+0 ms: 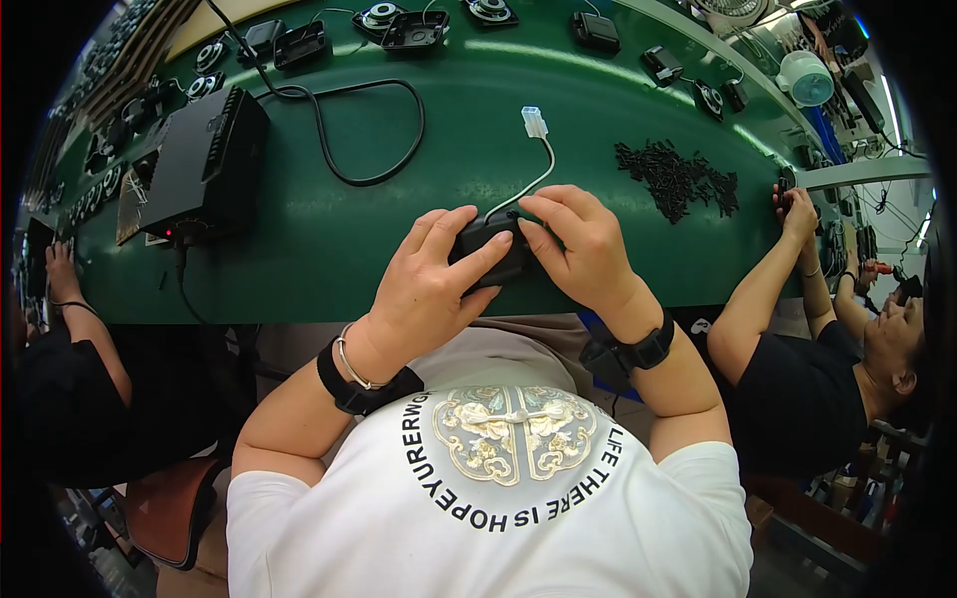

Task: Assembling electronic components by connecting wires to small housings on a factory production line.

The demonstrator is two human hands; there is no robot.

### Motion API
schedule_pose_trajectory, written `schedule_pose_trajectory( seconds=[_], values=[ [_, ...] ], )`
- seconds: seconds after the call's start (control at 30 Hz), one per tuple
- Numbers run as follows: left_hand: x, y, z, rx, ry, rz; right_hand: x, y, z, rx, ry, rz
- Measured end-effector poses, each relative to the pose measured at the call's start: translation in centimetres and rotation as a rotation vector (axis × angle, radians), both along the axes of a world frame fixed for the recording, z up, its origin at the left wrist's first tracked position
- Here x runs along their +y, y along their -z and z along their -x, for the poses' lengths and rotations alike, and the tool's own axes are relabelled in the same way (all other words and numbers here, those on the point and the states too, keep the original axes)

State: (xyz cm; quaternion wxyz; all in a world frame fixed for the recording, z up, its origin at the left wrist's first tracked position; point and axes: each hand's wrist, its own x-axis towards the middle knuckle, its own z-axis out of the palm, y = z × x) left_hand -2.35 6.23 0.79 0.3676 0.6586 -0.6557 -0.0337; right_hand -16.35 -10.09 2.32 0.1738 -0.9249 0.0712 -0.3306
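My left hand (pixel 417 289) grips a small black plastic speaker box (pixel 510 265) near the front edge of the green table, with its fingers across the top. A thin grey cable (pixel 544 171) rises from the box and curves away to a white plug connector (pixel 535 123). At the box's right corner, my right hand (pixel 586 251) has thumb and forefinger closed in a pinch. Whatever sits between those fingertips is too small to make out. Much of the box is hidden under my fingers.
Black screws (pixel 678 179) lie in a pile to the right. A black power unit (pixel 206 164) with a looped black cord (pixel 419 130) stands left. Speaker parts (pixel 414 32) line the far side. Co-workers' hands (pixel 797 214) (pixel 62 271) are at both sides.
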Motion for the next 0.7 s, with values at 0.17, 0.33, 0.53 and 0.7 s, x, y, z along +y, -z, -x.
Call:
schedule_pose_trajectory(
  seconds=[0.17, 0.33, 0.53, 0.7],
  values=[
    [0.1, 0.0, -0.1, -0.042, -0.008, -0.018, 0.8, -1.4, -0.7, 0.052, 0.005, -0.500],
    [0.1, -0.3, 0.2, -0.043, -0.017, -0.056, 1.0, 0.4, -3.4, 0.004, -0.064, -0.244],
    [-0.5, -0.3, 0.1, -0.038, 0.018, -0.062, 0.7, 0.3, -3.4, 0.026, -0.097, -0.061],
    [0.0, -0.3, 0.0, -0.027, -0.011, -0.064, -4.2, -0.9, 0.8, 0.062, 0.076, -0.318]
  ],
)
